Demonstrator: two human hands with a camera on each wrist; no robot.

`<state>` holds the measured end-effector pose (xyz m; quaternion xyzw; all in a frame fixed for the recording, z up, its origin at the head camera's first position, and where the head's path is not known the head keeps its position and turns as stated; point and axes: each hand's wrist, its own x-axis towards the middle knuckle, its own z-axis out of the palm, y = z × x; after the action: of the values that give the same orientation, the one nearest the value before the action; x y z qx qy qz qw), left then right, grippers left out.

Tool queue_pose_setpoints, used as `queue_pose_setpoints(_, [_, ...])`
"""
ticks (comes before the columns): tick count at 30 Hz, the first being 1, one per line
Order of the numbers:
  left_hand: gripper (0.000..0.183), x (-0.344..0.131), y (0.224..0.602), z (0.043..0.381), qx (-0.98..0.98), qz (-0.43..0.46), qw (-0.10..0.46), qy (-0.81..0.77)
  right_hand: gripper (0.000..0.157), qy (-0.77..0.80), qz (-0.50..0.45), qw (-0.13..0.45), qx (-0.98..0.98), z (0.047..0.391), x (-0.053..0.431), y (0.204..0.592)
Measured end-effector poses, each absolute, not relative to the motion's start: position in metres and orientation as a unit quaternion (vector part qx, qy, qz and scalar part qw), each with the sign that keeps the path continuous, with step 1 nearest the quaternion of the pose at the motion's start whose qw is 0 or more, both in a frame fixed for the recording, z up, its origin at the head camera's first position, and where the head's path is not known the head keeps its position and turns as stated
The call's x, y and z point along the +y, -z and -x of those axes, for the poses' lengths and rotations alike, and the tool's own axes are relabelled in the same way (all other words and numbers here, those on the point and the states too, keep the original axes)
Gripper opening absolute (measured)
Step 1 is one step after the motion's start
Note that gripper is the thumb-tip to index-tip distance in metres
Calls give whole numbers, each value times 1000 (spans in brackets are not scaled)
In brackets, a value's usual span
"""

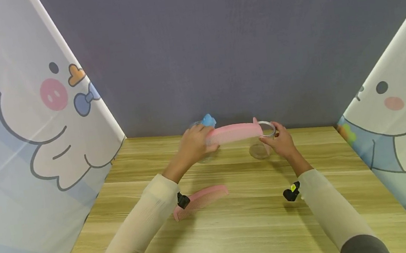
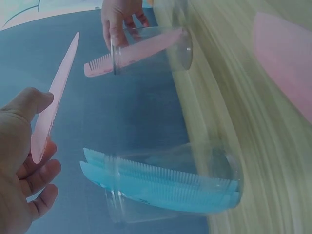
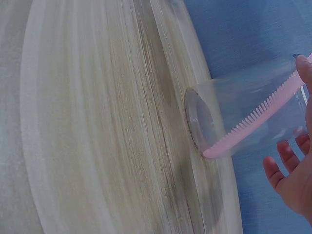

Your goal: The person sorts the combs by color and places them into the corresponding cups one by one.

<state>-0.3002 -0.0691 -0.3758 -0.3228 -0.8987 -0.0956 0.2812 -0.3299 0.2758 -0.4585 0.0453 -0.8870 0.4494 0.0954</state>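
Observation:
My left hand [image 1: 194,145] pinches a pink comb [image 1: 231,133] by one end. The comb reaches sideways toward the rim of a clear plastic cup [image 1: 260,151]. My right hand [image 1: 281,140] holds that cup near its rim, thumb on one side and fingers on the other. Another pink comb [image 3: 258,117] leans inside it, one end sticking out past the rim. Partly behind my left hand stands a second clear cup [image 2: 229,163] containing blue combs [image 2: 156,180]. Nearer my left forearm, a pink comb [image 1: 204,200] lies on the table.
The wood-grain table [image 1: 245,230] ends at a dark grey panel [image 1: 225,57] close behind the cups. Cartoon-printed sheets stand at the left [image 1: 19,135] and right [image 1: 405,120]. A small black wrist device [image 1: 183,200] is by my left cuff, another [image 1: 291,193] by my right.

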Motion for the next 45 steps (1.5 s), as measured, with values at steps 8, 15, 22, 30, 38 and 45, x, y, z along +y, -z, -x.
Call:
queue_pose_setpoints(8, [49,-53,366,306,-896,323,290,90,76,-451,-56,97,-886,330,275,456])
queue_pose_setpoints(15, [53,-40,360,308,-924,294,228,85,82,-459,-41,87,-884,330,276,458])
queue_pose_setpoints(22, [53,-29,356,312,-936,275,199,95,79,-453,-43,90,-886,330,277,459])
queue_pose_setpoints(30, [56,-12,353,316,-915,290,255,116,83,-456,-37,84,-885,329,277,460])
queue_pose_setpoints(38, [60,6,355,322,-892,277,341,110,88,-458,-29,78,-885,330,277,463])
queue_pose_setpoints(45, [59,23,352,320,-912,251,292,142,88,-459,-38,82,-884,331,278,463])
